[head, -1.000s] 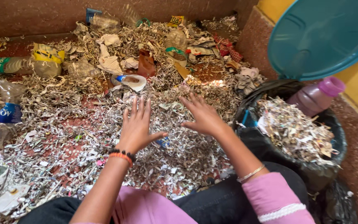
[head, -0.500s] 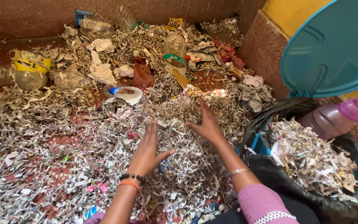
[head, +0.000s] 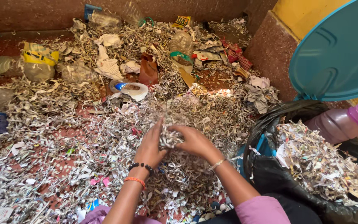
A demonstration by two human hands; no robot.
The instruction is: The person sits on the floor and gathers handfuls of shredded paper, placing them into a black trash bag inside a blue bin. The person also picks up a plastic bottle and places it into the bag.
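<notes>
Shredded paper (head: 83, 157) covers the reddish floor in a thick layer. My left hand (head: 151, 147) and my right hand (head: 195, 142) press together around a clump of shredded paper (head: 170, 137), fingers curled on it from both sides. My left wrist wears a black bead band and an orange band. To my right stands a bin lined with a black bag (head: 266, 170), holding more shredded paper (head: 315, 161) and a purple plastic bottle (head: 338, 122). Its teal lid (head: 336, 54) stands up behind it.
Mixed litter lies along the far wall: clear plastic bottles (head: 5, 66), a yellow wrapper (head: 38, 52), crumpled white paper (head: 106, 62), a white cup lid (head: 131, 89), a brown pouch (head: 149, 70). A yellow wall (head: 307, 16) rises at the right.
My hands, spread flat and apart on the shreds a second ago, have swept together and closed around a clump. The view has shifted slightly toward the bin.
</notes>
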